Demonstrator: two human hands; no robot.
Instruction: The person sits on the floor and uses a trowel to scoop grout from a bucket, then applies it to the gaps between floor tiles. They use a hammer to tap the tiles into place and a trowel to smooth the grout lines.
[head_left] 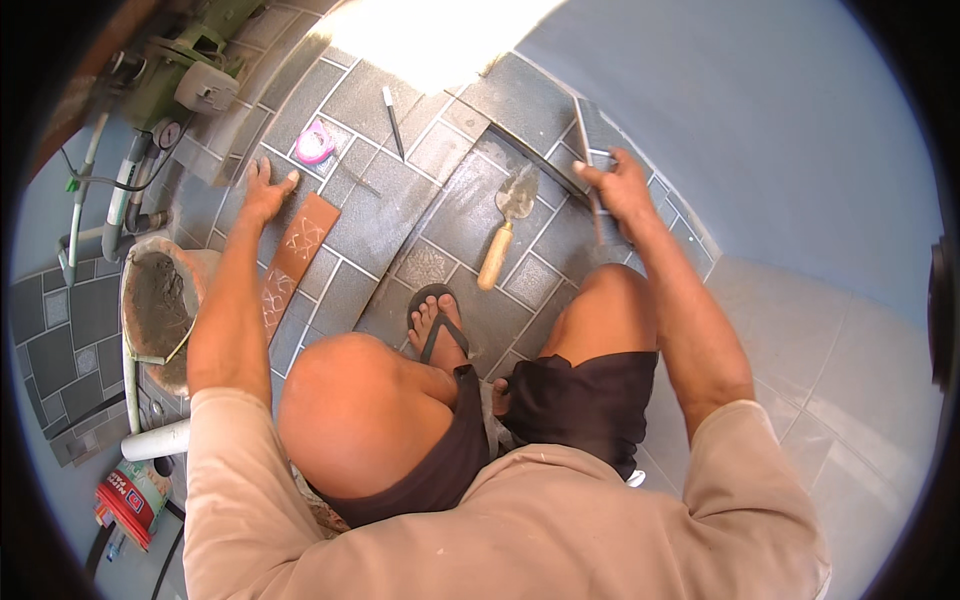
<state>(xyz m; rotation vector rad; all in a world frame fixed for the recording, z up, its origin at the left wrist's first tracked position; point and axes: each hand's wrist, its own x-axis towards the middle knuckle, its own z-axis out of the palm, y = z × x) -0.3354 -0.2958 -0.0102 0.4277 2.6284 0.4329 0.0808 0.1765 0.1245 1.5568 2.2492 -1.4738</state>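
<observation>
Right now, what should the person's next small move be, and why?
Perhaps bring the left hand across to steady the thin tile piece: only the right hand grips it, beside the blue-grey wall, while the left is empty, fingers spread.

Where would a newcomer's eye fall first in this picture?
Probably on the white glare at the top edge. Next might come the round pink object on the grey tiles, upper left of centre, then the wooden-handled trowel lying near the middle.
</observation>
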